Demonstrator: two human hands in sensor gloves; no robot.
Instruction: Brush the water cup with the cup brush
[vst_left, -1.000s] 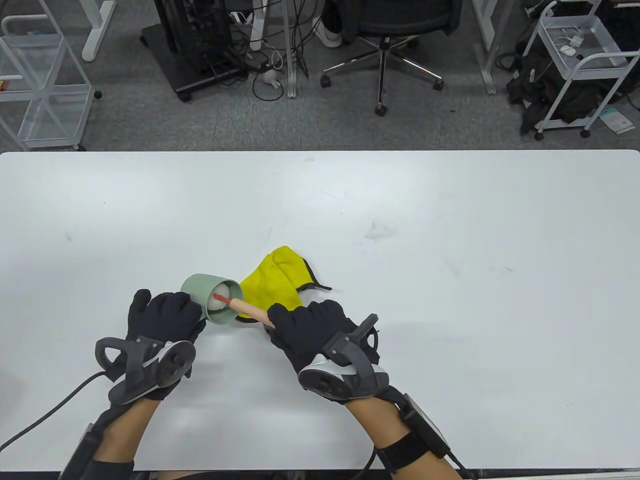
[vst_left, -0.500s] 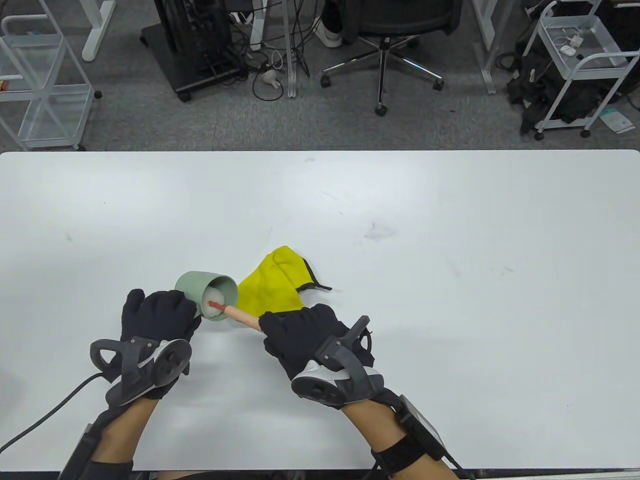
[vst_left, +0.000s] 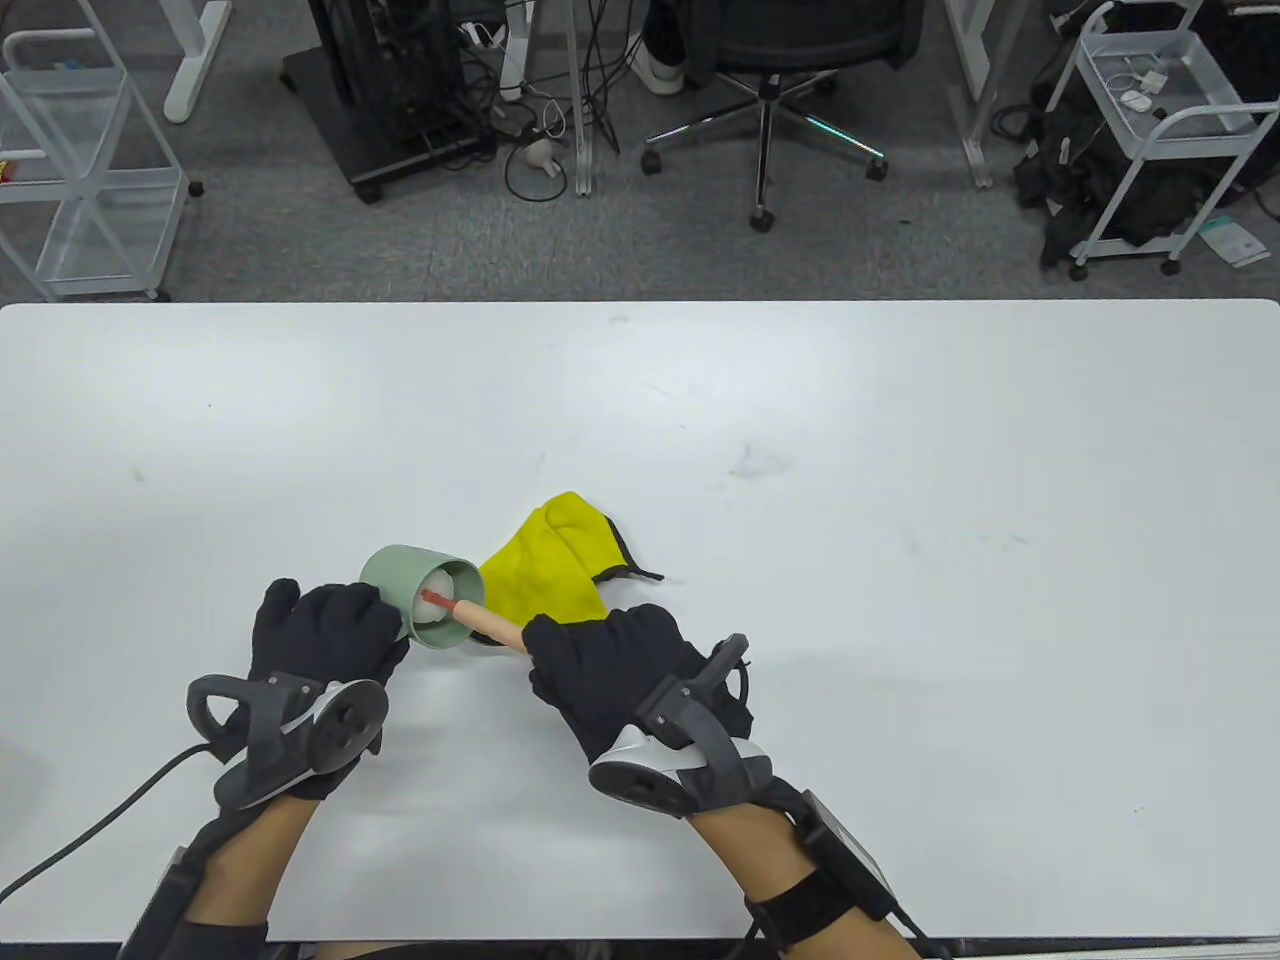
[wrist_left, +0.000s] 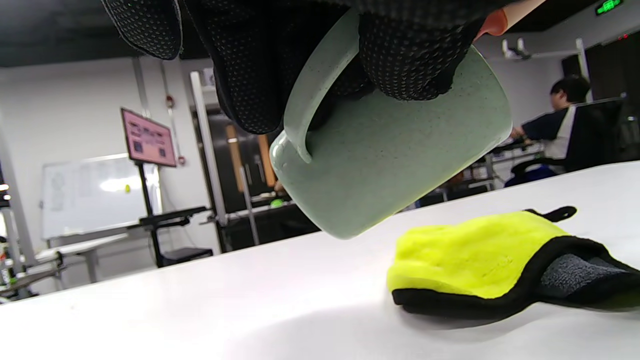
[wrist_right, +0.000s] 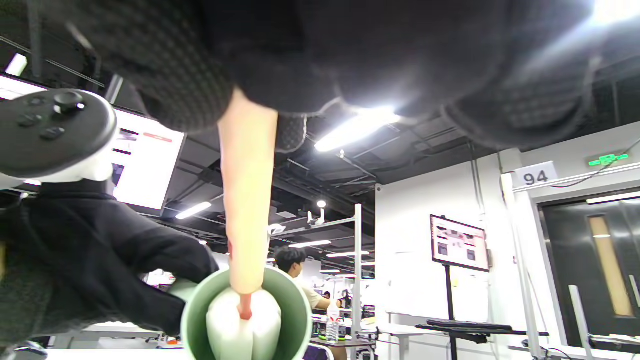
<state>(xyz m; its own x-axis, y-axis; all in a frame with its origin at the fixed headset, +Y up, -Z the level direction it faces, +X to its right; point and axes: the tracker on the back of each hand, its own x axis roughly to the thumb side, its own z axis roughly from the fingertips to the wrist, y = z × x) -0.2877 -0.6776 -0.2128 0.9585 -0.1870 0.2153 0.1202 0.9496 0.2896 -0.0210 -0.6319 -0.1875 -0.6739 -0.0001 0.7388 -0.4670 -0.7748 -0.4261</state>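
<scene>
A sage-green water cup (vst_left: 418, 592) is tilted on its side, its mouth facing right, held above the table (vst_left: 800, 420). My left hand (vst_left: 322, 632) grips it by the handle; the left wrist view shows fingers (wrist_left: 410, 65) through the handle of the cup (wrist_left: 395, 165). My right hand (vst_left: 605, 668) grips the pale wooden handle of the cup brush (vst_left: 488, 622). Its white sponge head (vst_left: 437, 598) sits inside the cup. The right wrist view shows the brush handle (wrist_right: 247, 200) running down into the cup's mouth (wrist_right: 295, 310).
A yellow cloth with black trim (vst_left: 548, 572) lies on the table just behind the cup and brush, also in the left wrist view (wrist_left: 480, 255). An office chair (vst_left: 770, 60) and carts stand on the floor beyond the table's far edge.
The cup and brush shifted slightly left and toward me, then came back right. The brush head stayed inside the cup and both grips held.
</scene>
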